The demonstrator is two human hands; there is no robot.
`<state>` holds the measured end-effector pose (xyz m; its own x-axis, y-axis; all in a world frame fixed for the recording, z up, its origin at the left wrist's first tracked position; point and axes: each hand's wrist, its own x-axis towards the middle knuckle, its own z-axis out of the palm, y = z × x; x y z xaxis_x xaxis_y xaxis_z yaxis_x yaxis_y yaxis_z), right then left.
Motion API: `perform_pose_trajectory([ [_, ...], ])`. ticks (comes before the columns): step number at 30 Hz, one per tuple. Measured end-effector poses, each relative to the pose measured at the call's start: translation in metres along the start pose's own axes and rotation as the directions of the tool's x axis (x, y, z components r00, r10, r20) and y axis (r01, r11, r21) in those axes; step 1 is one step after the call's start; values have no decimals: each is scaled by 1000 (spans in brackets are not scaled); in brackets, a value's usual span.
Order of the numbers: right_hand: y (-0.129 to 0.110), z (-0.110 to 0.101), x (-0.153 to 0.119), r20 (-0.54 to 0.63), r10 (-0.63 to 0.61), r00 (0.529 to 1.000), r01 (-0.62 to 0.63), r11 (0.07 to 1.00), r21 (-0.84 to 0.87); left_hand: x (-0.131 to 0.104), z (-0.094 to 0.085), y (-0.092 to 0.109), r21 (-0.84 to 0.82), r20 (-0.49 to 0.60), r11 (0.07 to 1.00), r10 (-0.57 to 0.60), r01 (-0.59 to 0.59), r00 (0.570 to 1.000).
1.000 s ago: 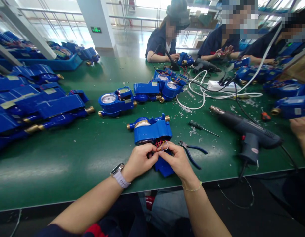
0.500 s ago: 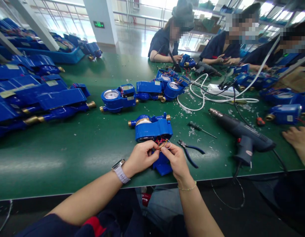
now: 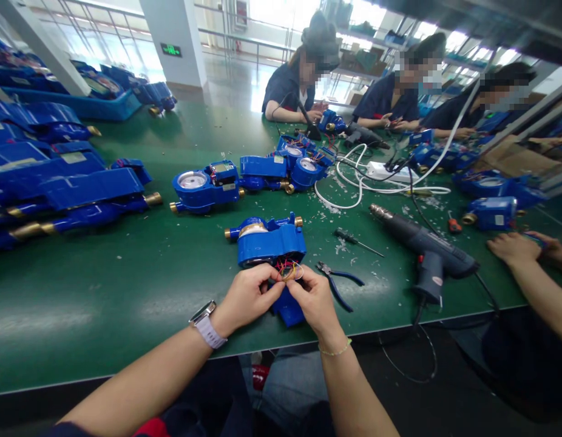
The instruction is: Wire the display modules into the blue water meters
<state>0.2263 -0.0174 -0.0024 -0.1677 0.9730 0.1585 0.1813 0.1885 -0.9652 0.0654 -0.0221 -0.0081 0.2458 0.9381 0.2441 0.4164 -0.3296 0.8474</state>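
A blue meter [image 3: 272, 243] with brass ends lies on its side on the green table [image 3: 172, 279]. Thin red, yellow and white wires [image 3: 290, 267] come out of its near side. My left hand [image 3: 252, 295] pinches these wires from the left, thumb against finger. From the right, my right hand [image 3: 314, 298] pinches them too, its fingertips nearly touching the left ones. Below and partly behind my hands is a blue cover [image 3: 288, 308]. The wire ends between my fingertips are too small to make out.
Right of my hands lie cutting pliers [image 3: 340, 282], a screwdriver [image 3: 357, 241] and a heat gun [image 3: 424, 249]. More blue meters [image 3: 81, 182] are piled at the left. A white power strip [image 3: 392, 172] and cables lie beyond. Another person's hand [image 3: 513, 247] is at the right; people sit opposite.
The whole view has shifted, with the table's things now a little further left. Both my hands still pinch the wires. At the right, more of the neighbouring person's arms has come into view.
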Motion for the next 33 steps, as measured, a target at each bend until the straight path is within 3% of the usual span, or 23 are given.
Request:
perform_pose_trajectory([
  [5,-1,0,1,-21,-14,1000,12,998,-65,2,0,0,-14,1,1000,4,-4,1000],
  [8,3,0,-3,-126,-23,992,9,994,-111,3,0,1,-57,16,998,-22,23,1000],
  [11,3,0,-11,-289,-252,923,166,942,-291,2,1,3,-94,36,994,-56,59,998],
  [13,0,-1,-15,-254,-452,855,309,837,-451,2,2,4,-113,40,991,-60,64,997],
  [15,-4,-1,-17,-157,-534,831,381,751,-539,2,2,4,-129,30,991,-40,44,999],
  [20,-7,-1,-15,-80,-457,886,351,774,-526,1,1,5,-126,18,992,-3,5,1000],
  [25,-5,-2,-13,-53,-414,909,338,804,-489,0,-1,4,-62,19,998,24,-23,1000],
  [33,-9,-2,-11,24,-432,901,379,761,-527,0,-4,5,-68,25,997,36,-34,999],
])
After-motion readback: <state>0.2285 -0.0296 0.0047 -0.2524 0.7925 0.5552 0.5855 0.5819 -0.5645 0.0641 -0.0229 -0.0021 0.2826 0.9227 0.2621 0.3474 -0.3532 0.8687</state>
